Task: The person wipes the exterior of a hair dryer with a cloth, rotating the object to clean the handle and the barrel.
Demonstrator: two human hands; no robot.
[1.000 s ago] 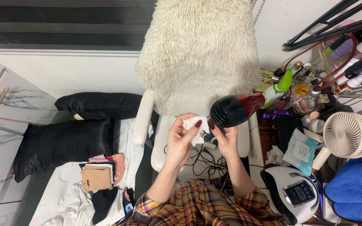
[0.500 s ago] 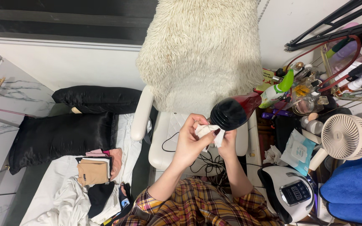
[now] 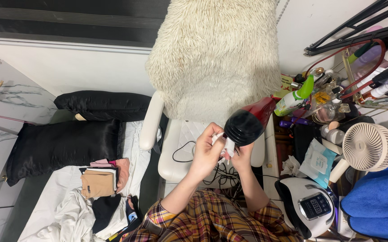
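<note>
My right hand [image 3: 242, 157] grips the handle of a dark red hair dryer [image 3: 249, 123], whose black round end faces the camera. My left hand [image 3: 206, 151] pinches a white wipe [image 3: 228, 147] and presses it against the dryer's handle, just under the barrel. Both hands hang above the white chair seat [image 3: 183, 139]. The dryer's black cord [image 3: 218, 175] lies coiled on the seat below my hands. My sleeves are yellow and red plaid.
A shaggy cream cover [image 3: 214, 58] drapes the chair back. Right: a cluttered stand with bottles [image 3: 295, 97], a wipes pack [image 3: 318, 162], a small white fan [image 3: 366, 147], a white nail lamp [image 3: 309, 205], a blue cushion [image 3: 377, 201]. Left: black pillows [image 3: 64, 145] and folded clothes [image 3: 99, 181] on a bed.
My left hand has brought the wipe from in front of the dryer down onto its handle. The dryer has tilted so that its round end faces the camera more.
</note>
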